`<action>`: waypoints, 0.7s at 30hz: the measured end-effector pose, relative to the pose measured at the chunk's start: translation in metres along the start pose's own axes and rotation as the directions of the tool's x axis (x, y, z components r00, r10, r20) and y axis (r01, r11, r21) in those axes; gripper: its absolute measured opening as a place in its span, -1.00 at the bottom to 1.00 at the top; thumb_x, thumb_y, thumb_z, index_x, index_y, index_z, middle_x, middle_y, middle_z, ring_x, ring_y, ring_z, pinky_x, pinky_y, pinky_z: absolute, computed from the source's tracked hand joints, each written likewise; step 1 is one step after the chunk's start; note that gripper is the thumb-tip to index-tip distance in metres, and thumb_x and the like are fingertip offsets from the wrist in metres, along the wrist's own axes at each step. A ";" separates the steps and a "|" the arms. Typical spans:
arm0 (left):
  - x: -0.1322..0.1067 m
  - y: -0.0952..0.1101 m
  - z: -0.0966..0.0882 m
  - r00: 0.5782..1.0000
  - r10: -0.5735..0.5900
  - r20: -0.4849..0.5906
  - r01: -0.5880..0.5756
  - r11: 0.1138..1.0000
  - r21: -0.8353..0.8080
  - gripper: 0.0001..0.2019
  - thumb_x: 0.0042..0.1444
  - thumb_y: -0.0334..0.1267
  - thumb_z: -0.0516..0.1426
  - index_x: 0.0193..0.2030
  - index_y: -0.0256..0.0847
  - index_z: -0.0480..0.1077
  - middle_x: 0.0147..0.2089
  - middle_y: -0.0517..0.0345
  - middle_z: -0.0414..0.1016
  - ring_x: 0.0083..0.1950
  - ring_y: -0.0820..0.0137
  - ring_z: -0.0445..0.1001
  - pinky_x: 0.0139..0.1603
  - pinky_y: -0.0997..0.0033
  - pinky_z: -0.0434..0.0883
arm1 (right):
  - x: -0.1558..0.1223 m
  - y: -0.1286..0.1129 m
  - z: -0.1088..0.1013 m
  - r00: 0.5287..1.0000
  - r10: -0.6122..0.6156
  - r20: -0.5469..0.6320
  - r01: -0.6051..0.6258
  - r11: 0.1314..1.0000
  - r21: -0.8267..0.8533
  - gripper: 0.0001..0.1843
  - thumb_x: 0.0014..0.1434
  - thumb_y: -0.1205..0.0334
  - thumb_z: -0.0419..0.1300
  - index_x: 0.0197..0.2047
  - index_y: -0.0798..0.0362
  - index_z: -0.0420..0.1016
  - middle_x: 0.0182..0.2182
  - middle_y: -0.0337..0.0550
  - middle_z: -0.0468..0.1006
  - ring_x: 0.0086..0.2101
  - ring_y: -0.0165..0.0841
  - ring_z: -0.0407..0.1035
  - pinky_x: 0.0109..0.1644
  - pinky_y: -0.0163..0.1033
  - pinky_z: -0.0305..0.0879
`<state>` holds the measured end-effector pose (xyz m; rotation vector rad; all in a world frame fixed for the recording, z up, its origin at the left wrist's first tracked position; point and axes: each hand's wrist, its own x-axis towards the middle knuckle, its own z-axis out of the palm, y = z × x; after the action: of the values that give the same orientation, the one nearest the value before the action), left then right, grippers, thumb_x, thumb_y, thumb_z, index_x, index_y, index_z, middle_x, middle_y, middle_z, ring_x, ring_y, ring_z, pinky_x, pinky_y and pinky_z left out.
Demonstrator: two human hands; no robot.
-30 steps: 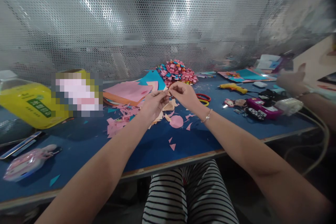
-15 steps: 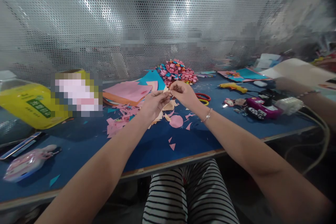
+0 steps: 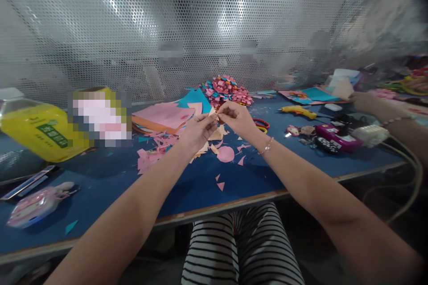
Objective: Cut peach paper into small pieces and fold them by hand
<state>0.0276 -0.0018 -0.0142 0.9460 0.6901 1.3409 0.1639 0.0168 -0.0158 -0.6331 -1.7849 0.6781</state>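
Observation:
Both my hands meet above the middle of the blue table. My left hand [image 3: 200, 130] pinches a small cream piece [image 3: 213, 111] that looks like cut paper or felt. My right hand [image 3: 232, 116] grips the same piece from the other side, thumb and fingertip together; most of it is hidden by fingers. Under my hands lie cream offcuts [image 3: 218, 133] and a pink disc [image 3: 225, 154]. Pink scraps [image 3: 150, 158] are heaped beside my left wrist. Red and yellow scissor handles [image 3: 262, 123] show just right of my right hand.
Pink sheets [image 3: 163, 115] and a blue sheet [image 3: 195, 100] lie behind, near a colourful pile of small pieces [image 3: 227, 90]. On the right are a yellow glue gun [image 3: 298, 111], a magenta power strip [image 3: 336, 137] and another person's arm [image 3: 394, 120]. A yellow-labelled bottle [image 3: 43, 129] stands left.
My hands stay pinched on the cream piece with hardly any movement. At the right, the other person's large pale sheet has gone from its place, and their hand now shows farther back.

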 end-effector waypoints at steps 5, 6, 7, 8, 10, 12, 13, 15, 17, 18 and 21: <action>-0.001 0.003 0.002 0.999 -0.038 -0.037 0.037 0.998 -0.045 -0.89 -0.05 -0.52 0.15 -0.56 -0.37 0.38 -0.60 0.22 0.38 -0.55 0.66 0.36 -0.42 0.68 0.36 | -0.001 -0.001 0.000 1.000 -0.022 -0.018 0.021 0.999 -0.046 -0.96 0.00 0.37 0.07 -0.45 0.10 0.32 -0.53 -0.24 0.41 -0.49 -0.46 0.35 -0.38 -0.31 0.32; -0.001 0.003 0.002 0.998 -0.045 -0.038 0.043 0.998 -0.051 -0.88 -0.04 -0.52 0.14 -0.56 -0.37 0.39 -0.60 0.22 0.38 -0.55 0.66 0.36 -0.42 0.69 0.36 | -0.001 -0.001 0.000 0.999 -0.038 -0.024 0.036 0.997 -0.062 -0.96 0.00 0.37 0.07 -0.45 0.10 0.33 -0.52 -0.23 0.43 -0.49 -0.47 0.35 -0.39 -0.32 0.31; -0.001 0.003 0.002 0.998 -0.050 -0.041 0.048 0.997 -0.056 -0.88 -0.04 -0.52 0.13 -0.56 -0.37 0.39 -0.60 0.22 0.38 -0.55 0.66 0.36 -0.42 0.69 0.36 | -0.001 -0.002 0.000 0.998 -0.058 -0.032 0.055 0.995 -0.088 -0.94 0.00 0.38 0.07 -0.44 0.10 0.35 -0.52 -0.23 0.44 -0.49 -0.47 0.35 -0.39 -0.33 0.31; -0.001 0.004 0.002 0.998 -0.053 -0.044 0.050 0.997 -0.062 -0.87 -0.03 -0.53 0.13 -0.56 -0.37 0.38 -0.60 0.22 0.38 -0.55 0.66 0.36 -0.43 0.70 0.36 | -0.001 -0.002 0.000 0.996 -0.084 -0.042 0.078 0.989 -0.125 -0.93 0.00 0.38 0.07 -0.44 0.11 0.37 -0.51 -0.22 0.45 -0.49 -0.47 0.35 -0.41 -0.34 0.30; -0.001 0.004 0.002 0.997 -0.055 -0.048 0.051 0.996 -0.074 -0.86 -0.02 -0.54 0.11 -0.55 -0.37 0.38 -0.59 0.21 0.39 -0.55 0.67 0.36 -0.43 0.71 0.37 | -0.002 -0.004 0.000 0.988 -0.145 -0.055 0.130 0.966 -0.224 -0.91 0.00 0.39 0.08 -0.42 0.11 0.41 -0.49 -0.20 0.47 -0.48 -0.47 0.34 -0.42 -0.36 0.27; -0.001 0.004 0.002 0.997 -0.056 -0.047 0.052 0.995 -0.087 -0.85 -0.01 -0.54 0.10 -0.55 -0.37 0.39 -0.59 0.20 0.40 -0.54 0.67 0.37 -0.43 0.72 0.37 | -0.003 -0.006 -0.002 0.977 -0.207 -0.054 0.178 0.928 -0.328 -0.89 0.01 0.37 0.08 -0.40 0.10 0.44 -0.48 -0.19 0.49 -0.47 -0.47 0.33 -0.43 -0.37 0.25; -0.001 0.004 0.002 0.997 -0.059 -0.043 0.054 0.994 -0.095 -0.85 0.00 -0.54 0.10 -0.55 -0.37 0.39 -0.59 0.20 0.40 -0.54 0.67 0.37 -0.43 0.73 0.37 | -0.003 -0.007 -0.002 0.971 -0.234 -0.048 0.200 0.907 -0.370 -0.89 0.01 0.36 0.09 -0.40 0.10 0.44 -0.47 -0.19 0.50 -0.47 -0.47 0.33 -0.43 -0.37 0.24; -0.001 0.004 0.003 0.997 -0.070 -0.039 0.065 0.992 -0.112 -0.84 0.01 -0.54 0.09 -0.55 -0.38 0.39 -0.58 0.20 0.40 -0.54 0.67 0.38 -0.43 0.73 0.38 | -0.004 -0.008 -0.004 0.959 -0.283 -0.026 0.245 0.869 -0.429 -0.88 0.04 0.34 0.08 -0.39 0.09 0.45 -0.45 -0.18 0.51 -0.44 -0.46 0.34 -0.41 -0.36 0.25; -0.001 0.004 0.003 0.996 -0.085 -0.038 0.080 0.989 -0.128 -0.83 0.02 -0.54 0.07 -0.54 -0.39 0.39 -0.59 0.20 0.39 -0.55 0.67 0.38 -0.44 0.74 0.38 | -0.004 -0.007 -0.007 0.941 -0.338 0.003 0.300 0.832 -0.466 -0.87 0.06 0.33 0.07 -0.38 0.09 0.45 -0.44 -0.18 0.51 -0.42 -0.45 0.35 -0.36 -0.35 0.26; -0.001 0.004 0.003 0.995 -0.092 -0.037 0.087 0.987 -0.133 -0.83 0.03 -0.54 0.07 -0.54 -0.39 0.39 -0.59 0.20 0.39 -0.56 0.67 0.37 -0.45 0.74 0.38 | -0.004 -0.006 -0.008 0.930 -0.367 0.020 0.331 0.813 -0.478 -0.87 0.07 0.33 0.06 -0.38 0.09 0.44 -0.44 -0.17 0.51 -0.41 -0.45 0.35 -0.34 -0.34 0.26; 0.000 0.003 0.004 0.994 -0.102 -0.032 0.097 0.986 -0.134 -0.82 0.03 -0.54 0.06 -0.55 -0.39 0.38 -0.61 0.21 0.37 -0.57 0.68 0.36 -0.47 0.75 0.38 | -0.004 -0.004 -0.010 0.896 -0.437 0.079 0.414 0.757 -0.506 -0.85 0.10 0.34 0.04 -0.37 0.10 0.44 -0.44 -0.17 0.50 -0.41 -0.45 0.35 -0.31 -0.33 0.27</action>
<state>0.0296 -0.0028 -0.0096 0.7717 0.6615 1.3029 0.1745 0.0132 -0.0130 -0.5461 -1.9872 -0.1420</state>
